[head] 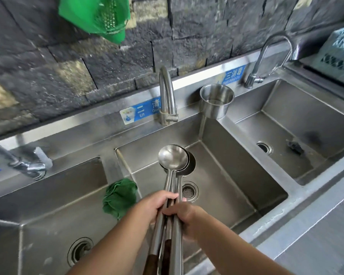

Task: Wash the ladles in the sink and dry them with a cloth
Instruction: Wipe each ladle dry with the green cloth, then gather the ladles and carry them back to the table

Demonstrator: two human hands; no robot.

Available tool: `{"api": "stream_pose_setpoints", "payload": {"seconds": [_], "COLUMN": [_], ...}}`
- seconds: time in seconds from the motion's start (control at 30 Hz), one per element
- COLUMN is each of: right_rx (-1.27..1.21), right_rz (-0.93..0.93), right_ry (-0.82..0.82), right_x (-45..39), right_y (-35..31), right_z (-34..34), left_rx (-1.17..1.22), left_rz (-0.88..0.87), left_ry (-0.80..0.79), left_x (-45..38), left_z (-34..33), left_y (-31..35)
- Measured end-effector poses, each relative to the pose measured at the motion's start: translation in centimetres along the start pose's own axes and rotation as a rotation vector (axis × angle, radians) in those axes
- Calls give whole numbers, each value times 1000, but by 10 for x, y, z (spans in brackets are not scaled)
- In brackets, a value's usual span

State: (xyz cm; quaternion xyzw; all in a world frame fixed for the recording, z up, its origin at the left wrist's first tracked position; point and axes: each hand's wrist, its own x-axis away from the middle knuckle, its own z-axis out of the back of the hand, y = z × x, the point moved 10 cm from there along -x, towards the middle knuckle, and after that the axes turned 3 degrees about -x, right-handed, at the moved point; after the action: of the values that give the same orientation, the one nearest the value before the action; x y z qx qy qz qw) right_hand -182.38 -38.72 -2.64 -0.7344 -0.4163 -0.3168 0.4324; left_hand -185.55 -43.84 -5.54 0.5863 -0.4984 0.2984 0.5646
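Three steel basins sit in one row, and three taps stand behind them, one per basin. Over the left basin (48,219) the left tap (18,161) is blurred. A single green cloth (120,197) lies bunched on the divider between the left and middle basins. My left hand (157,205) is curled round the ladle handles, and my right hand (187,217) grips the same bundle just beside it, the two hands touching. I count three ladles (174,157), held together over the middle basin (236,175), their bowls stacked one on another above the drain strainer (190,191); two handles end in dark wooden grips near the bottom edge. The middle tap (167,96) rises behind them. One steel pot (216,101) stands on the rim between the middle and right basins. The right basin (306,120) holds one small dark object (295,147), and the right tap (270,56) curves over it. A green mesh bag (99,16) hangs on the stone wall
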Motion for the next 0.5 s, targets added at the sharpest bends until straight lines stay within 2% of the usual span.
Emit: {"api": "stream_pose_setpoints", "payload": {"seconds": [0.3,0.5], "right_rx": [321,337], "right_rz": [105,161], "right_ry": [-84,-215], "right_x": [49,78], "right_y": [-21,-12], "right_z": [-68,-129], "left_rx": [111,247], "left_rz": [-201,-295], "left_ry": [144,168], "left_x": [87,138], "left_z": [41,74], "left_y": [15,6]}}
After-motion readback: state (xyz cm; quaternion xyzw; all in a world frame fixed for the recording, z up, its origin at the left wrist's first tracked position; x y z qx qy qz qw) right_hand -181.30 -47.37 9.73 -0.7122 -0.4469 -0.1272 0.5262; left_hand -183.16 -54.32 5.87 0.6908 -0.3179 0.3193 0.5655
